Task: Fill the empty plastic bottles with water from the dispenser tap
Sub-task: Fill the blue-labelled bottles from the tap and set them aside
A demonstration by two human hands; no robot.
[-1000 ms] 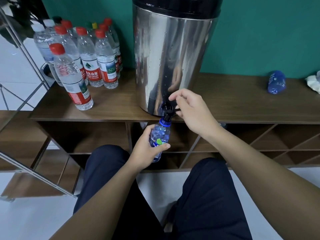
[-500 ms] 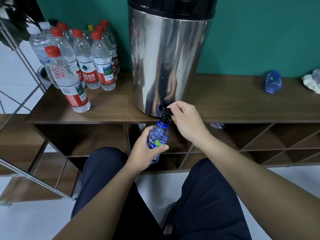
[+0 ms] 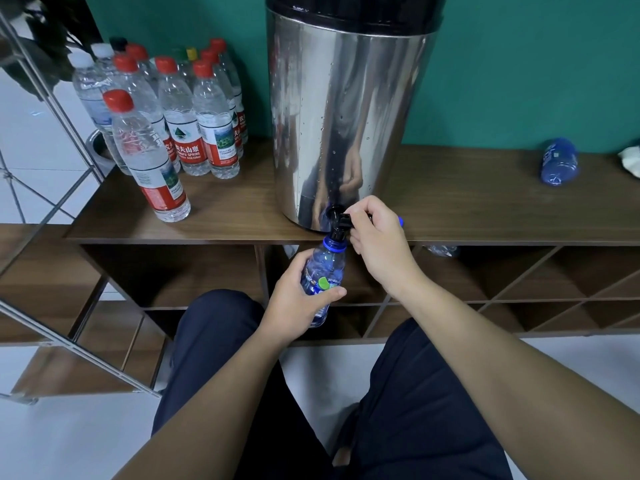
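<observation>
Bottle (image 3: pixel 323 271) gripped by left hand (image 3: pixel 294 299) under black tap (image 3: pixel 341 223), right hand (image 3: pixel 377 244) fingers curled on tap, steel dispenser (image 3: pixel 349 116) on desk (image 3: pixel 225 216)

My knees in dark trousers (image 3: pixel 221 341) sit just before the wooden table (image 3: pixel 467 202), which has open cubbies (image 3: pixel 166 271) under its top, some crossed by diagonal slats. Behind it stands a teal wall (image 3: pixel 519 71). At the far right edge of the table lies a crumpled pale cloth (image 3: pixel 631 160). To my left a metal frame (image 3: pixel 45 109) slants over white floor tiles (image 3: pixel 69 438), with dark leaves (image 3: pixel 41 46) above.
</observation>
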